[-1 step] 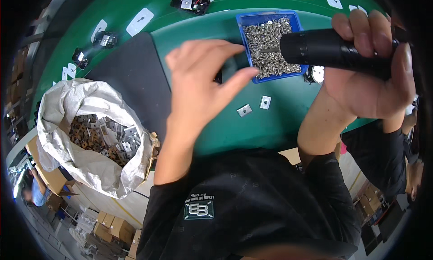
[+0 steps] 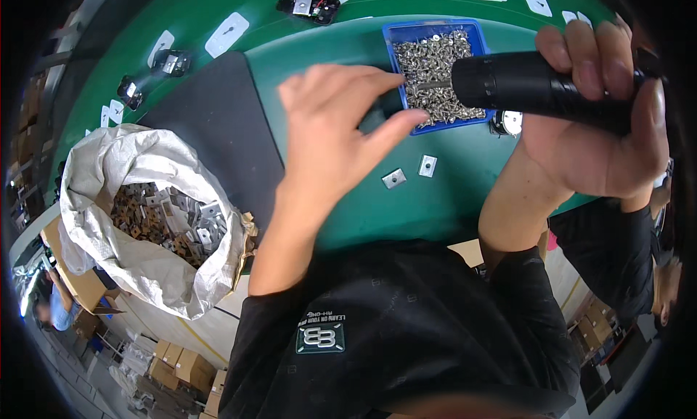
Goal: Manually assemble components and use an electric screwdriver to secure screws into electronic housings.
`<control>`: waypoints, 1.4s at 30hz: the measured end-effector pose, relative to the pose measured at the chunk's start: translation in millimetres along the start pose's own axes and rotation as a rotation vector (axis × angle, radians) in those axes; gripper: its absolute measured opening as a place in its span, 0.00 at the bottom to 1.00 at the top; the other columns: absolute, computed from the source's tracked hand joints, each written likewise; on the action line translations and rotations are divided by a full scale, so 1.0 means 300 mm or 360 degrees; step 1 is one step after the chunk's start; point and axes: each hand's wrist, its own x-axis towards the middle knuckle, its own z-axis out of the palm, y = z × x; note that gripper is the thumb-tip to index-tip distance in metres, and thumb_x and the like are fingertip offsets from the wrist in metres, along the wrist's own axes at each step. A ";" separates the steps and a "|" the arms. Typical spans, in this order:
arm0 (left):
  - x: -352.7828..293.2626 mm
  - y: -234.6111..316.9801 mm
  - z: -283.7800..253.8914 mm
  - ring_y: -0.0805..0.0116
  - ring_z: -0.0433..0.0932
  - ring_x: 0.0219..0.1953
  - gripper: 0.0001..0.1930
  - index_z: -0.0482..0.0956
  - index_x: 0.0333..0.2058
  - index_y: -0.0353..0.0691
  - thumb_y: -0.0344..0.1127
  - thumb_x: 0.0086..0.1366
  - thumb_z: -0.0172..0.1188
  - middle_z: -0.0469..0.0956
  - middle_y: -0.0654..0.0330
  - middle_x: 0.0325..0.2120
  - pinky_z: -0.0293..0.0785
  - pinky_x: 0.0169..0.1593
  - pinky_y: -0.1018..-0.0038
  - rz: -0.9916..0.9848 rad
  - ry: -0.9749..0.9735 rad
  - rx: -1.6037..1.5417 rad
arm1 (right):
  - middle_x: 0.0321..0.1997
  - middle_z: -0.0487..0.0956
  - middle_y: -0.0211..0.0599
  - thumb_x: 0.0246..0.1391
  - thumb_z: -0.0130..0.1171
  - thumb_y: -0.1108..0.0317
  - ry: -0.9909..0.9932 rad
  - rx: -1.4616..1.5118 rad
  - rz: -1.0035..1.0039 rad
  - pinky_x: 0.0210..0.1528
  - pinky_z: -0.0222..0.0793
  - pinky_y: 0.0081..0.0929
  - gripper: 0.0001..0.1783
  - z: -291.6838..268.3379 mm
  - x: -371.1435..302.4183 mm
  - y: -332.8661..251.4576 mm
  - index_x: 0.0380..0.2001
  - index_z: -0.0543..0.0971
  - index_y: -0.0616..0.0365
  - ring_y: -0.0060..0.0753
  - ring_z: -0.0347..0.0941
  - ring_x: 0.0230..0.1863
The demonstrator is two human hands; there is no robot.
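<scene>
My right hand [image 2: 581,121] grips a black electric screwdriver [image 2: 537,78], its bit pointing left over a blue bin [image 2: 479,35] of small silver screws [image 2: 435,56]. At the bin's left side is my left hand [image 2: 327,128], thumb and fingers apart, with nothing visible between them; the fingertips come close to the bin's rim. Something dark on the table lies partly hidden behind that hand. Nearer to me, two small square metal plates [image 2: 394,178], each with a hole, lie on the green table [image 2: 363,216].
A white woven sack [image 2: 138,274] full of small metal plates stands at the left, beside a dark mat [image 2: 210,121]. Along the far side are black housings [image 2: 308,3] and white cut-outs [image 2: 226,34]. A round white-faced part [image 2: 510,123] sits right of the bin. Another person [image 2: 610,252] is at the right.
My left hand has shifted slightly right, toward the bin, its fingers still apart. The screwdriver in my right hand has dipped very slightly.
</scene>
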 end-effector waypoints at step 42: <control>-0.066 -0.039 -0.011 0.72 0.72 0.28 0.10 0.80 0.25 0.41 0.32 0.40 0.69 0.78 0.69 0.25 0.58 0.35 0.72 0.0237 0.0269 0.0161 | 0.30 0.68 0.24 0.49 0.50 0.65 -0.0138 0.0057 0.0109 0.40 0.57 0.28 0.27 0.097 -0.014 0.083 0.53 0.61 0.55 0.20 0.63 0.31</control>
